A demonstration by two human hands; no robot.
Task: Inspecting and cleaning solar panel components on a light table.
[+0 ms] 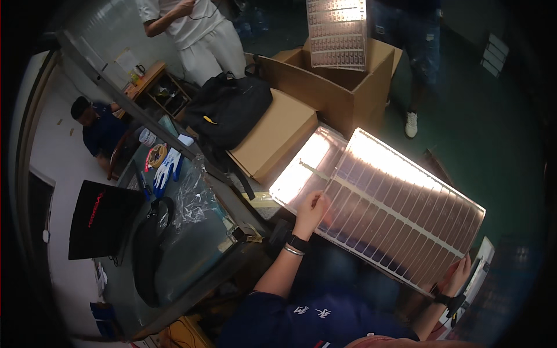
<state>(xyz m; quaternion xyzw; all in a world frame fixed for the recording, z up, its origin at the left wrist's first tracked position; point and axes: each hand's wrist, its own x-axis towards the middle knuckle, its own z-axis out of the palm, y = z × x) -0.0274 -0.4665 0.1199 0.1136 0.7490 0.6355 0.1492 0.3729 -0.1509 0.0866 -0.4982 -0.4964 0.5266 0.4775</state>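
A clear plastic tray with many narrow slots lies tilted before me, bright with reflected light. My right hand grips its lower right corner, fingers curled on the edge. Another clear plastic tray sticks out on the left, partly covered by the slotted one. Over its lower edge, at the slotted tray's left end, is my left hand. Its fingers are curled in and slightly blurred; whatever they pinch is hidden. A dark band and a light bracelet circle my left wrist.
An open cardboard box holds an upright slotted tray. A black bag rests on a closed carton. On the left table are a blue-white glove, plastic film and a black strap. Other people are beyond.
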